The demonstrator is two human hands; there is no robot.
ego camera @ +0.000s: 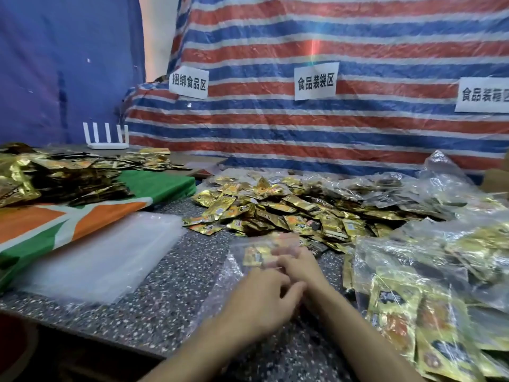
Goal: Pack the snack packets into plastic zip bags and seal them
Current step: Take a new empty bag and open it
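Note:
A clear plastic zip bag (249, 250) lies on the speckled table (165, 285) in front of me, with gold snack packets (254, 256) inside it. My right hand (298, 264) rests on the bag with its fingers on the packets. My left hand (264, 299) lies just below and left of it, fingers curled against the bag; motion blur hides the exact grip. A big heap of loose gold snack packets (297, 210) spreads behind the bag.
Filled clear bags (429, 285) pile up at the right. A stack of empty zip bags (107, 257) lies left, beside an orange-green-white cloth (68, 221) bearing more gold packets (55, 175). A white router (107, 137) stands at the back; a striped tarp (316, 119) carries paper labels.

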